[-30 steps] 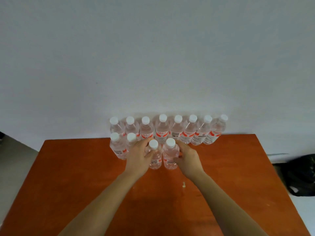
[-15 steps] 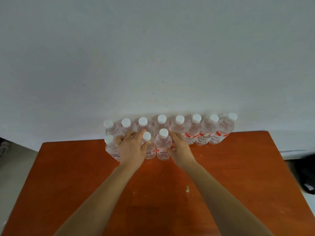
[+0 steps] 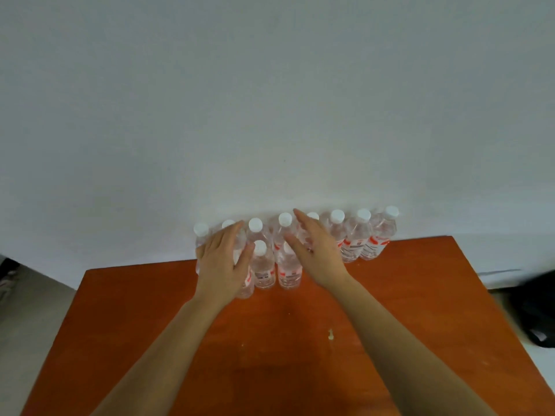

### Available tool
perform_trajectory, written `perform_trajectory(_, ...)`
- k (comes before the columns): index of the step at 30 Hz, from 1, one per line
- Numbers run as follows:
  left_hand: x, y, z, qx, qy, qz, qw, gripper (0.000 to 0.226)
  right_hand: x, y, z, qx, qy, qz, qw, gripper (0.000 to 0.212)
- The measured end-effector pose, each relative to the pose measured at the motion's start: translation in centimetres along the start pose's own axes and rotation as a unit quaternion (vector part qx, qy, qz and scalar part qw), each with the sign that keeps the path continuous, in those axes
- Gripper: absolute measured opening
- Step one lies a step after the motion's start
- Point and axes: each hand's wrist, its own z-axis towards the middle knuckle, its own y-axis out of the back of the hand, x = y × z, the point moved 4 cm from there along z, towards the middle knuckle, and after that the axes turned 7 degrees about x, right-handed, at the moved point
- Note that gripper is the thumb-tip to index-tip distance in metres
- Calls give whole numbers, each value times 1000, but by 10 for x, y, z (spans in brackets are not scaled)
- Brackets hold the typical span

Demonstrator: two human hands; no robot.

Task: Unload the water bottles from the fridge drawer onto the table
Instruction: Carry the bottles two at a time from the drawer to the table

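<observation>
At the far edge of the table (image 3: 420,295), head view: water bottles (image 3: 264,271) stand upright in two rows against the wall (image 3: 270,115). Left hand (image 3: 223,265) and right hand (image 3: 318,253) flank the near row, fingers straight, gripping nothing. Judgement: push low on the bodies, evenly, to avoid toppling.

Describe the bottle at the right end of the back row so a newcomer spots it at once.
Find the orange table; a row of clear, white-capped water bottles lines its far edge against the pale wall. The end bottle is the last one on the right. Of that row, it alone has a neighbour only on its left.
</observation>
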Motion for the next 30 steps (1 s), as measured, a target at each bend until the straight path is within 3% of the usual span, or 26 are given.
perform_trajectory(8,-48,62,-48,-125,-74,43,988,61,53,59,-78,-203,54,-154,966,52)
perform_trajectory(13,-106,30,-73,-75,-149,39,985,61,37,90,-164,-284,11,-239,928,56)
perform_trajectory(19,-224,-17,-120,11,-252,7,968,66,8,161,-299,-367,-90,-299,876,61)
perform_trajectory(30,-474,-90,-334,97,-482,-43,870,69,-16,277,-629,-530,-269,-322,737,74)
